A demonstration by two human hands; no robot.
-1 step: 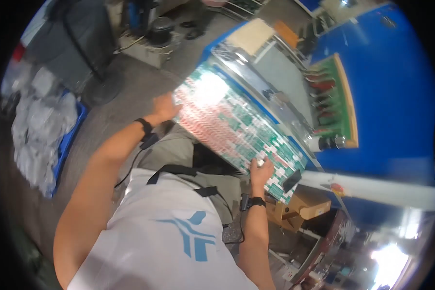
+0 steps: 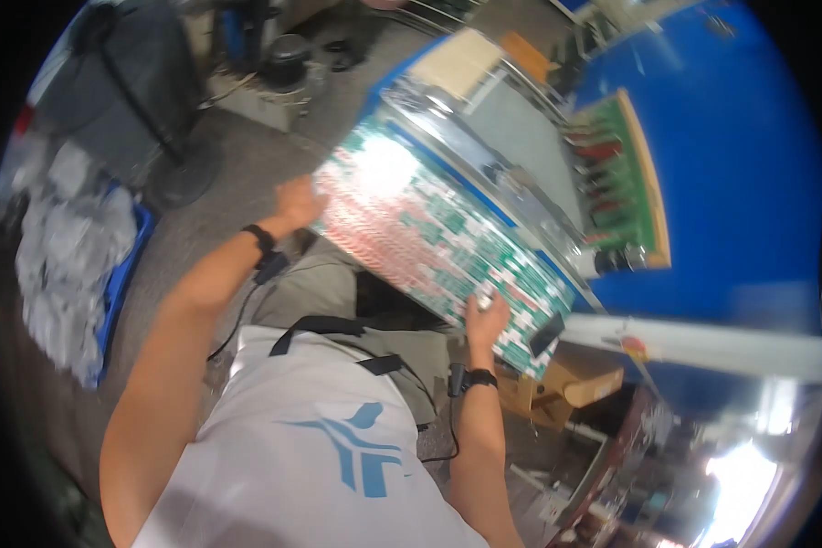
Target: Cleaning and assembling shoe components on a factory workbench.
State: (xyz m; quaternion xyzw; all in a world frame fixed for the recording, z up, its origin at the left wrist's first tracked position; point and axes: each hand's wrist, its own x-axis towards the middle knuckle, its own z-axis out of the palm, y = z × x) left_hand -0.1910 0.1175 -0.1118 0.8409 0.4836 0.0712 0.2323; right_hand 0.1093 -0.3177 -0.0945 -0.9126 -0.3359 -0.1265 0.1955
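Left hand (image 2: 297, 203) gripped the panel's (image 2: 438, 237) far corner, right hand (image 2: 486, 320) lay flat, seemingly open, on its near edge by the blue table (image 2: 749, 183).

Nothing has changed for you between the two pictures: both were taken at the same moment, and they differ only in size. Your left hand (image 2: 297, 203) is in the same place on the near left edge of the large flat panel covered in small red, green and white pieces (image 2: 438, 237). Your right hand (image 2: 487, 320) is in the same place near the panel's lower right corner. No shift shows in the panel itself.
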